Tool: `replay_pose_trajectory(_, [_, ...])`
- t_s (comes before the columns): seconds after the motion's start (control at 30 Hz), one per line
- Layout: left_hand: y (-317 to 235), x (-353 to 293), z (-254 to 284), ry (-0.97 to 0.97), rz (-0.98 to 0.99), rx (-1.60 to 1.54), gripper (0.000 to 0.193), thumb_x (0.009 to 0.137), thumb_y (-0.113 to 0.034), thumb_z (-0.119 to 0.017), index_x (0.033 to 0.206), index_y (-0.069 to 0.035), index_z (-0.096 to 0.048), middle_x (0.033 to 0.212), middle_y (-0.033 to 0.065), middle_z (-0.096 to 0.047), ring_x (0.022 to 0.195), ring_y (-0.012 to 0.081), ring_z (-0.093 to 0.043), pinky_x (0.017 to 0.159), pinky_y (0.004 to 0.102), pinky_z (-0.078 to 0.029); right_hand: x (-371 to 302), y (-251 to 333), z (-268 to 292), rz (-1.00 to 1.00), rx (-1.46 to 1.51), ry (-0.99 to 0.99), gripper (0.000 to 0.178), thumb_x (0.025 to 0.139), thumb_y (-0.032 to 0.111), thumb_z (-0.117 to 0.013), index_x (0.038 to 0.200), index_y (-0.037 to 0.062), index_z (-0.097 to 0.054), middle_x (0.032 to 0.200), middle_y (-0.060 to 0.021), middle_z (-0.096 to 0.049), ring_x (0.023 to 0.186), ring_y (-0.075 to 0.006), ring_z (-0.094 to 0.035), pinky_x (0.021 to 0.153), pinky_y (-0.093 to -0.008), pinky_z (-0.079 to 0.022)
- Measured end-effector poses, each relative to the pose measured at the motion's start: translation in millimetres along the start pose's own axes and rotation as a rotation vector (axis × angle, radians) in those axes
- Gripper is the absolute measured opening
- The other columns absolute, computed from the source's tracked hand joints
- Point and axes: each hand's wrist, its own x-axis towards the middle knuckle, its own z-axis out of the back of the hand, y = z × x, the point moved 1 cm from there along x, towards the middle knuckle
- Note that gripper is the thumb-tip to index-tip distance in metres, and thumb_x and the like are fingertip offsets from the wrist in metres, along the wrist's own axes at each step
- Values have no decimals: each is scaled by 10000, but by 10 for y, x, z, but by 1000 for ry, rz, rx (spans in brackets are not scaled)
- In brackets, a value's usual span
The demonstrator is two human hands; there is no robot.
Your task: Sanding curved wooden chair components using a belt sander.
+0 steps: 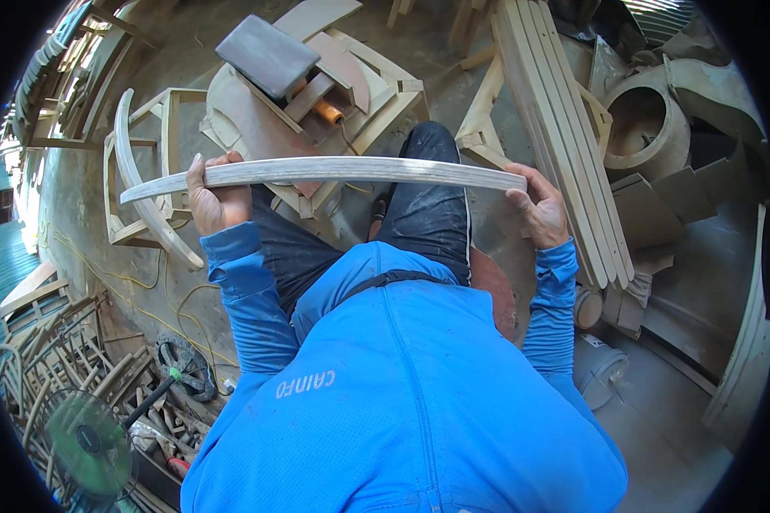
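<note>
A long, slightly curved wooden strip, pale with greyish streaks, lies crosswise above my knees. My left hand grips it some way in from its left end, the thumb up on the near face. At the right end, my right hand holds the tip between thumb and fingers. Behind my left hand, another curved wooden piece leans on a wooden frame. Ahead of my knees, a dark-topped block-shaped machine with an orange handle rests on a stand of boards.
Long planks lean at the right, beside a round hollow wooden form and a grey bucket. At lower left stands a green fan near piled curved wood. A yellow cord runs across the floor.
</note>
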Motion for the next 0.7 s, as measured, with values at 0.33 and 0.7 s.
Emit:
replay_pose_trajectory(0.33, [671,-541,-426,472,232,-130,321,809,-16,-627,1099,-107,-522,814,65,-547,784,249,-595,973,520,-509,-309,-1041,11,-509,1210,-526,233,998,287,-664,1010,59,-618,876,-115,-685,889,-282,-679,871,-498,-581])
replay_pose_trajectory(0.7, [1638,-957,-760,616,627,443,444,931,-177,-686,1302,4,-521,1161,202,-689,1114,324,-677,1015,457,-541,-973,-461,1510,493,1484,-592,337,1054,401,-563,963,77,-557,770,-10,-454,686,-138,-471,679,-289,-445])
